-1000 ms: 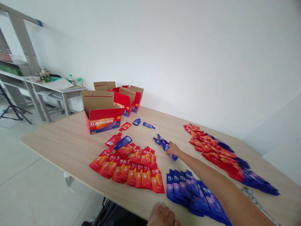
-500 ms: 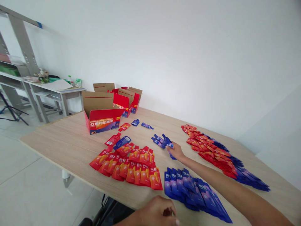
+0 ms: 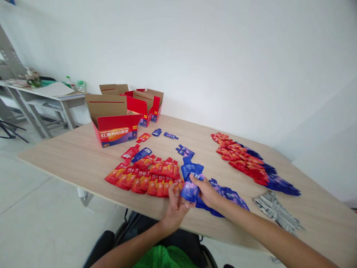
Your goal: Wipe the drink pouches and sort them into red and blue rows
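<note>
My right hand is closed on a few blue pouches with narrow necks, fanned slightly apart and raised over the table's near side. My left hand is cupped at the lower left corner of these pouches, its fingers bent against their bottom edge. Just left of them, red-orange pouches lie in overlapping rows. Further blue pouches form a pile on the right, partly hidden behind my right hand and forearm. Ahead of my hands lie small blue pouches.
Open red cartons stand at the table's back left. A long heap of red and blue pouches runs along the right. Grey striped knitted fabric lies right of my forearm. Loose pouches lie near the cartons. The wall borders the table's far side.
My right hand has drawn back towards me with blue pouches from the middle of the table. My left hand has come up to meet them. The view has tilted down.
</note>
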The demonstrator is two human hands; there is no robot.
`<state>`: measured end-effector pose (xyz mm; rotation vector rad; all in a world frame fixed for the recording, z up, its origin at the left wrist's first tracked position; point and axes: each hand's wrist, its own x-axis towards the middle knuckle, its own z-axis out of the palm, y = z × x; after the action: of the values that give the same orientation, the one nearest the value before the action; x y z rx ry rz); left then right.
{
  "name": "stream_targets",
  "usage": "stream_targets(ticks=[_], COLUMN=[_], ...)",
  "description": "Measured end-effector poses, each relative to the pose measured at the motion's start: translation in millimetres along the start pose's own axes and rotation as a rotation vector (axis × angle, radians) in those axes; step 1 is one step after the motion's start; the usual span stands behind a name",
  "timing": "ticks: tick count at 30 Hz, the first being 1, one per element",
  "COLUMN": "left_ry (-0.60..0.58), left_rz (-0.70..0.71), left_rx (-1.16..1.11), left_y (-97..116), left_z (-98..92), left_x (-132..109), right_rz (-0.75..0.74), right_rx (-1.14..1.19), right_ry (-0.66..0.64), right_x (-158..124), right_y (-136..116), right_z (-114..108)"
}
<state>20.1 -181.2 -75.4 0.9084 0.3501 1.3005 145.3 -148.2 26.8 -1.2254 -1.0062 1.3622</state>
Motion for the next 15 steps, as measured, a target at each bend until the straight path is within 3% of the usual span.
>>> stream_targets(ticks=[4, 7, 12, 15], left_ry=[-0.046, -0.074, 0.019, 0.053], left_rz=[-0.095, -0.129, -0.002, -0.021], left_rx=[0.048, 0.073, 0.231, 0.344], left_y=[5.6, 6.3, 4.4, 4.1], left_z=[-0.4, -0.2, -2.5, -7.6], left_x=[5.1, 8.1, 4.7, -0.9], right_rz=[-0.157, -0.240, -0.323, -0.362], right_rx=[-0.242, -0.314, -0.315, -0.315], right_ry=[-0.058, -0.010, 0.242, 0.371], right_x=[-15.6, -27.2, -42.4, -51.0], right_y=[8.6, 19.9, 51.1, 70.7], right_z=[-0.4, 4.9, 12.3, 12.6])
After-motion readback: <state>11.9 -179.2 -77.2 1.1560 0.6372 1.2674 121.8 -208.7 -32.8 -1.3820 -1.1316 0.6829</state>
